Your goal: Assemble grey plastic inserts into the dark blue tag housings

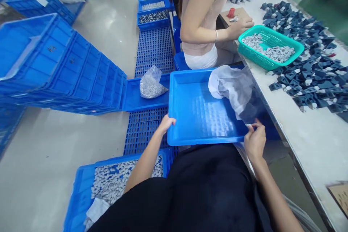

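Note:
A shallow blue plastic tray (201, 112) is in front of my body. My left hand (166, 124) grips its left edge, thumb over the rim and fingers hidden beneath. A crumpled translucent white plastic bag (231, 83) drapes over the right part of the tray. At the near right corner, my right hand (255, 139) is closed in a pinch on the bag's lower end. A small white bit shows at its fingertips; whether this is bag or a separate piece I cannot tell.
Right is a worktable (312, 141) with dark parts (320, 76) and a green basket (295, 56) of small white pieces. A seated co-worker (201, 18) is ahead. Left are stacked blue crates (81, 69), a filled bag (152, 85) and a bin (78, 188) of small pieces.

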A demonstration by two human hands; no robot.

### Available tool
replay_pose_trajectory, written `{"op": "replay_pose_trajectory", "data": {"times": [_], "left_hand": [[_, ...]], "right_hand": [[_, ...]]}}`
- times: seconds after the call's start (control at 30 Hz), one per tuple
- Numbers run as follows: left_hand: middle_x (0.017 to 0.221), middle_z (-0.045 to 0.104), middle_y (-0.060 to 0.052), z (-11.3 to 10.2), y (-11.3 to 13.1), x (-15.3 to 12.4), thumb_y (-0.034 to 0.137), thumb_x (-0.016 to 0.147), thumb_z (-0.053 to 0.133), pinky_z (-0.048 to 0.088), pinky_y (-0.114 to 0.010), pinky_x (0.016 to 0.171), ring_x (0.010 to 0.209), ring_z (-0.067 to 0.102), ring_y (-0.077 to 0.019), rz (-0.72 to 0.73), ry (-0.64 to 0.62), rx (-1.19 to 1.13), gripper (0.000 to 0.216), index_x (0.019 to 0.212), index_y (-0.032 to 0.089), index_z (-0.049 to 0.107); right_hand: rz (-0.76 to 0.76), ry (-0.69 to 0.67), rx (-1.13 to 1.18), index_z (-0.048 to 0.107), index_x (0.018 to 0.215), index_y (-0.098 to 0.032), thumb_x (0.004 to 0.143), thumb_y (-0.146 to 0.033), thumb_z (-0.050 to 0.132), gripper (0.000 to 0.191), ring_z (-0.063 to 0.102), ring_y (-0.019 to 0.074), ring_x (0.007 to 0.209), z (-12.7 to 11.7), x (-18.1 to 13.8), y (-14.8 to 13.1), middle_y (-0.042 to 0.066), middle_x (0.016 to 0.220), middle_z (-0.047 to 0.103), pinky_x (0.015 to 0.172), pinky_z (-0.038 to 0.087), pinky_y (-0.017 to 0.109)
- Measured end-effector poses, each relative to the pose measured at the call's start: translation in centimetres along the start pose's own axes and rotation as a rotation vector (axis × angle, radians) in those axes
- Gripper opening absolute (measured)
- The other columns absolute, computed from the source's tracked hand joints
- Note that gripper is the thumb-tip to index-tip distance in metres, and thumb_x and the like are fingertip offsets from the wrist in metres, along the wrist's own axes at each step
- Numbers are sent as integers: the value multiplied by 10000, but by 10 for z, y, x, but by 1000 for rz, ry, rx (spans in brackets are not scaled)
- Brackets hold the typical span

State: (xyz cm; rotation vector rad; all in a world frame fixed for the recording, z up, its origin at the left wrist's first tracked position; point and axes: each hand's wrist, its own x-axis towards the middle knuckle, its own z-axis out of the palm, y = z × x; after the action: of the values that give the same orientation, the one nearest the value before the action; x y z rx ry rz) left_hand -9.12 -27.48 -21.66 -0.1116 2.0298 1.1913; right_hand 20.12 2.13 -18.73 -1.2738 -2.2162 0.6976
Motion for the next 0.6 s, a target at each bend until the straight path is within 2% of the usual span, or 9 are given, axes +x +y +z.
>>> {"op": "replay_pose_trajectory", "data": {"times": [0.13,0.23,0.33,0.43,0.5,0.6], "left_hand": [[839,627,1,-68,-18,-8,395,994,649,520,-255,627,664,567,-107,-119,43,-35,263,995,133,645],[852,627,-3,-96,-28,-24,416,994,643,518,-257,625,666,566,-109,-171,78,-50,281,1013,135,639],[898,647,-17,-104,-36,-38,425,993,644,539,-271,651,703,592,-118,-179,104,-59,293,1049,137,640],[896,648,-16,-101,-42,-47,419,991,647,538,-270,653,702,592,-118,-169,120,-71,286,1040,137,639],[863,638,-6,-98,-45,-50,409,990,650,529,-264,641,680,581,-113,-161,123,-82,272,1014,138,635],[776,589,23,-95,-51,-55,366,984,658,494,-246,604,626,539,-101,-147,115,-99,232,941,143,612]], "right_hand": [[-59,-61,20,571,1286,-156,1069,-509,484,423,685,199,942,-12,10,-12,88,1154,693,900,573,425],[-95,-162,0,604,1239,-155,1065,-503,504,402,683,181,890,-11,30,-29,75,1118,697,895,578,418],[-95,-273,-90,664,1173,-157,1050,-490,545,373,666,222,1066,12,58,-56,83,1149,688,1008,545,481],[-42,-385,-215,653,1238,-153,1024,-526,582,436,645,252,1146,52,76,-90,110,1221,671,1033,534,504],[-5,-471,-299,624,1298,-148,988,-570,625,524,643,269,1156,81,76,-115,135,1291,645,1016,546,513],[-39,-630,-362,635,1268,-151,982,-530,655,475,657,250,1101,119,54,-153,123,1262,653,961,576,479]]}}
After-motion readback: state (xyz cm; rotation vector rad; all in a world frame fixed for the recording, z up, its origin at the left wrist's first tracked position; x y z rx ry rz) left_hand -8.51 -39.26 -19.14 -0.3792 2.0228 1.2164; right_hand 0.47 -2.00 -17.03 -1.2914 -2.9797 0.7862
